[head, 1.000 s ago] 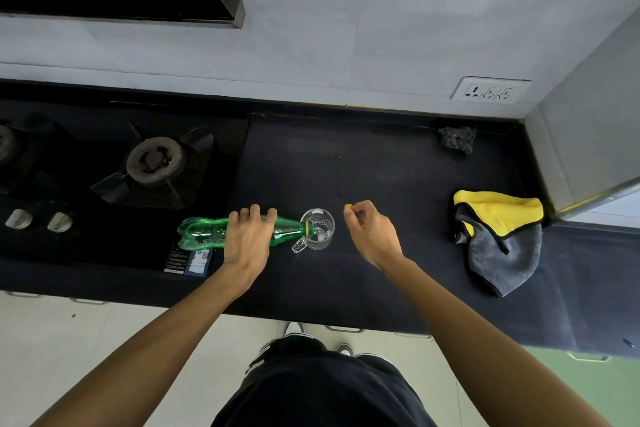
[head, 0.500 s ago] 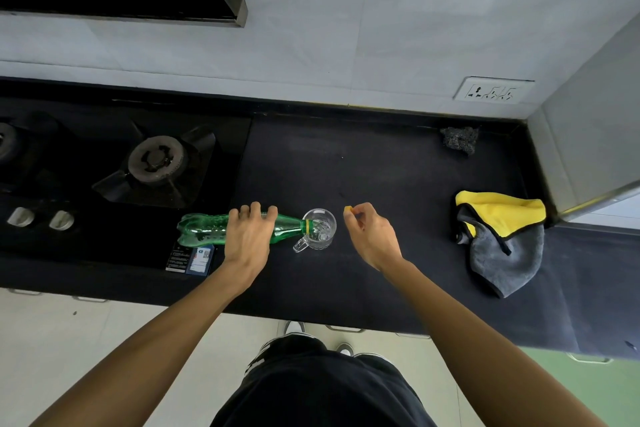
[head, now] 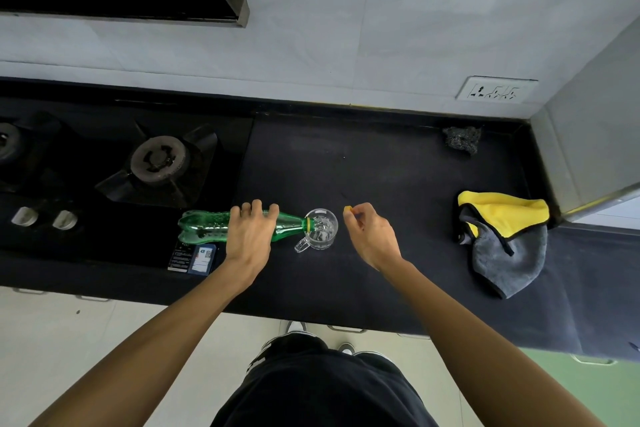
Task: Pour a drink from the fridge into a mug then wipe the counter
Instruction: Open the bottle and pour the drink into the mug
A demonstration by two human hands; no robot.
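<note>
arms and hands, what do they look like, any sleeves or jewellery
Two bare forearms: the left arm and right arm show no sleeves as far as the frame reaches. The left hand and right hand wear no gloves, and no watch, band or ring is visible. Below them is dark clothing.

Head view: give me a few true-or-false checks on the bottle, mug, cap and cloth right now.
1. The left hand grips the bottle, tipped on its side with its mouth at the rim of the mug. True.
2. The right hand is empty. False: it pinches the cap.
3. The cloth lies on the counter, right of the mug, with no hand on it. True.
4. The mug's handle points toward the wall. False: it points toward the person.
</note>
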